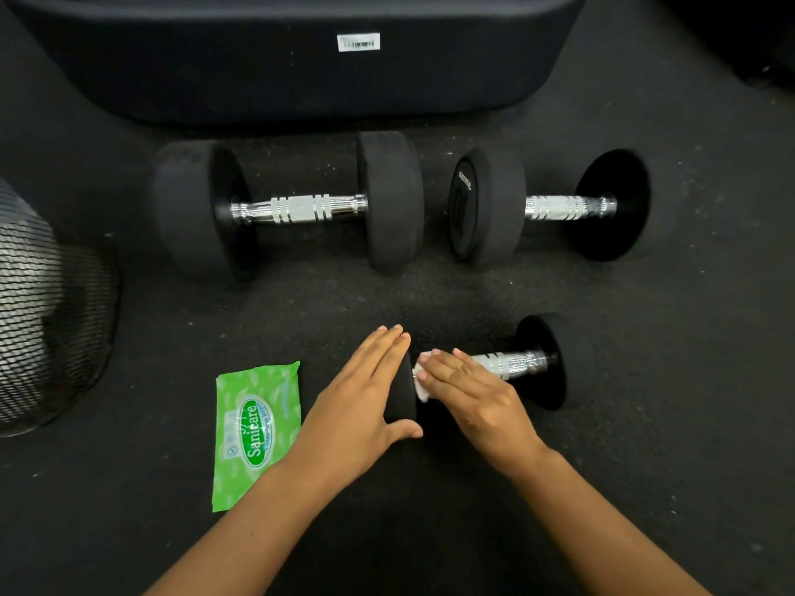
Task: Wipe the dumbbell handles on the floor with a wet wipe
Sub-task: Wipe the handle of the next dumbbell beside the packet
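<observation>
Three black dumbbells lie on the dark floor. The near dumbbell (540, 363) has a chrome handle (512, 363). My right hand (469, 393) lies over the left part of that handle and presses a white wet wipe (420, 380) against it. My left hand (365, 397) rests flat on the near dumbbell's left weight (402, 402), thumb under it. Behind them lie a large dumbbell (288, 206) on the left and another dumbbell (550, 206) on the right, both with bare chrome handles.
A green wet-wipe pack (254, 428) lies on the floor left of my left hand. A black mesh bin (47, 307) stands at the left edge. A dark padded piece of equipment (301, 58) with a white label runs along the back.
</observation>
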Action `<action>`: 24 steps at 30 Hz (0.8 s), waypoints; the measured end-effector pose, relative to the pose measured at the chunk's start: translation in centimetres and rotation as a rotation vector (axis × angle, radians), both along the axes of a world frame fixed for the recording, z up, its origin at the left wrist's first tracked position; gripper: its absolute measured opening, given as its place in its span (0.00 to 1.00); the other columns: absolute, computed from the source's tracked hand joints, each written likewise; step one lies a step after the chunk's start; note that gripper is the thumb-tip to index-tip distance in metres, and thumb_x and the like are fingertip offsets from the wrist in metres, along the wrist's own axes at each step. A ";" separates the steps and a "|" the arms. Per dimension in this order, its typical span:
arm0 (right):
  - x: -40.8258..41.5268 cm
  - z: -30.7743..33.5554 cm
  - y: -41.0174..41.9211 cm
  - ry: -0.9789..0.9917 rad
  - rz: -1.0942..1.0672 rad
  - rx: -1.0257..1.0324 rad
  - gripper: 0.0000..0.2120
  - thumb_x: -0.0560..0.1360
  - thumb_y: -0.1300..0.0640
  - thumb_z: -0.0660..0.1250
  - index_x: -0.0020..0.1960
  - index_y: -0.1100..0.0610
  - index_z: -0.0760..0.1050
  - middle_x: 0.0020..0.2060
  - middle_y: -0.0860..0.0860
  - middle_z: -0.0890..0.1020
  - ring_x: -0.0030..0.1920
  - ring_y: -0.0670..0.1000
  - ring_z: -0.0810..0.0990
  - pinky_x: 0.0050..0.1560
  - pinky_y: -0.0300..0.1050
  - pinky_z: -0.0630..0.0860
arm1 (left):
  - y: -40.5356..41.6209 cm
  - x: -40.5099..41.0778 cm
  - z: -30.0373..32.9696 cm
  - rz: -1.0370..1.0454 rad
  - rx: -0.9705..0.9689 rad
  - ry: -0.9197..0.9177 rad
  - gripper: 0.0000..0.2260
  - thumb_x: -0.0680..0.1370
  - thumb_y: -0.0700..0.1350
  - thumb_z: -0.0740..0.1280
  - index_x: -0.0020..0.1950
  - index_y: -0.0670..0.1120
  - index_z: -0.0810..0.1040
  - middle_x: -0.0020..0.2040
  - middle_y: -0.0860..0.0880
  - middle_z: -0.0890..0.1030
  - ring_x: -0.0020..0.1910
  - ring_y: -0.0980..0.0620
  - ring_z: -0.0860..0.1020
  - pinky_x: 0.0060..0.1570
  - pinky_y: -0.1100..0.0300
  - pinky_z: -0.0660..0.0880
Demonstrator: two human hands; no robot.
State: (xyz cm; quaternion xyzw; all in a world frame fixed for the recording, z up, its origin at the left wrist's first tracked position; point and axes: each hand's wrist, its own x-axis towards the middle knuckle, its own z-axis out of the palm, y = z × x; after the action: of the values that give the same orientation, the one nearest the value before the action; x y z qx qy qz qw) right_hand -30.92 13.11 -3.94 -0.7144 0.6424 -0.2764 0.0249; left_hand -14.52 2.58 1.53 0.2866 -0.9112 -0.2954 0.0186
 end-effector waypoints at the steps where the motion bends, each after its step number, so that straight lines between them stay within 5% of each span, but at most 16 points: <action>1: -0.4 -0.1 0.1 0.019 0.005 -0.012 0.14 0.77 0.61 0.60 0.61 0.62 0.76 0.61 0.57 0.76 0.64 0.54 0.73 0.67 0.51 0.66 | 0.0 0.0 0.1 -0.002 0.002 0.006 0.45 0.70 0.57 0.71 0.75 0.53 0.43 0.72 0.63 0.41 0.72 0.65 0.38 0.64 0.74 0.36; 24: 0.6 -1.1 0.0 0.048 -0.016 -0.103 0.14 0.77 0.63 0.64 0.61 0.64 0.75 0.62 0.58 0.75 0.66 0.56 0.71 0.66 0.54 0.67 | -0.5 -0.2 -0.2 0.006 0.008 0.013 0.45 0.68 0.56 0.73 0.76 0.51 0.50 0.75 0.59 0.49 0.73 0.64 0.43 0.69 0.70 0.43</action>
State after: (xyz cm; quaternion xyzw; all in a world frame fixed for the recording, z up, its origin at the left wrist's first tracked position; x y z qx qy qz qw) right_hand -30.31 13.15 -5.04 -0.7161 0.6332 -0.2922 -0.0294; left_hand -14.74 2.08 1.37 0.2876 -0.9089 -0.3008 0.0244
